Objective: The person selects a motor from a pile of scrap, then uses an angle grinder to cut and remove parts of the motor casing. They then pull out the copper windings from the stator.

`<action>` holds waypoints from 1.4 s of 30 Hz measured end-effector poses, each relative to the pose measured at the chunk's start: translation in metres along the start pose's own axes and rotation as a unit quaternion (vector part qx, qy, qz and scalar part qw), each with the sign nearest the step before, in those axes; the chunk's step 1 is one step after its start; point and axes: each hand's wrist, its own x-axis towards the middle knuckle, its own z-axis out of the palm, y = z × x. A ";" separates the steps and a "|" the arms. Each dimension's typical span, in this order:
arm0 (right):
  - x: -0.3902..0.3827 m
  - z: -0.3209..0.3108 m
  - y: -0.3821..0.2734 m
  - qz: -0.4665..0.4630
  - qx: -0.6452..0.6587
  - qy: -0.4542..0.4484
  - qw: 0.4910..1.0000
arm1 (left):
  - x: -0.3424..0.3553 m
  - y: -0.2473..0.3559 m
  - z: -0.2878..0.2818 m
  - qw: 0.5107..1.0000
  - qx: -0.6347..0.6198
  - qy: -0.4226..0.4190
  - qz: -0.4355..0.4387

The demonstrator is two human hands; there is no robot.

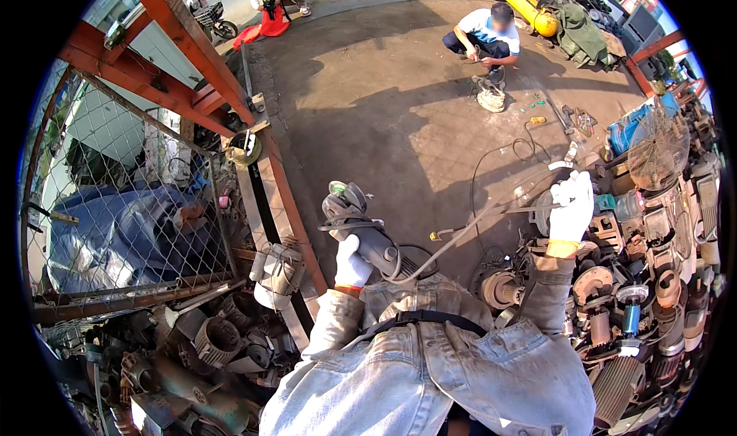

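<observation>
The left hand (352, 262) wraps round the power tool (376, 249) just left of mid-frame; the right hand (573, 203), at centre right, pinches the cord (476, 223). Best grip the tool firmly, keeping the cord's loops untwisted.

I stand in what looks like an open-air repair or scrap yard. On my right, worn motor housings (618, 386) and rusty metal parts (668, 289) lie heaped near a round wire fan guard (659, 153); more castings (219, 342) crowd my left, below a chain-link fence (146, 113) and orange steel beams (192, 41). Sunlight and shadow cross the bare brown ground (361, 106). A yellow tank (530, 10) lies beyond, and my gloved left hand (353, 263) grips a power tool (376, 248).
</observation>
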 end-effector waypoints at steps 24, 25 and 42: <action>-0.100 -0.110 0.103 0.186 -0.634 -0.075 0.747 | 0.042 0.042 0.043 0.975 -0.163 -0.134 0.073; -0.104 -0.119 0.107 0.193 -0.625 -0.041 0.756 | 0.042 0.040 0.042 0.977 -0.152 -0.134 0.071; -0.140 0.045 0.122 0.187 -0.318 -0.417 0.831 | 0.094 -0.015 0.062 0.975 -0.104 -0.182 -0.072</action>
